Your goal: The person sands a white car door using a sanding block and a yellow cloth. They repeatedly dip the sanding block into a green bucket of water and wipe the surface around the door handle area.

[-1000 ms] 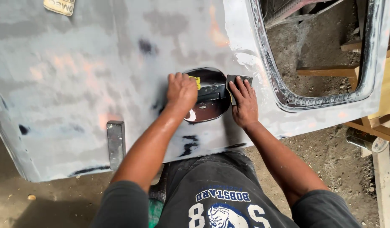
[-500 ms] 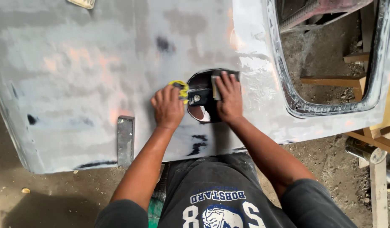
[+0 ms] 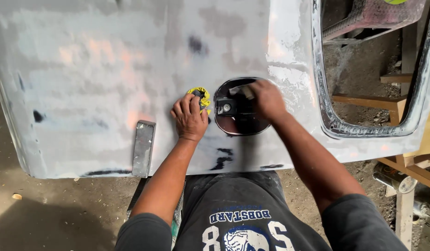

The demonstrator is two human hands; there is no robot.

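Now leaning over a big grey primed body panel (image 3: 108, 83); pressing right hand (image 3: 266, 98), fingers curled tight on a small sanding pad (image 3: 240, 90), inside the round recess (image 3: 238, 121); resting left hand (image 3: 189, 118) just beside, fingers closed on a crumpled yellow rag (image 3: 201, 95).
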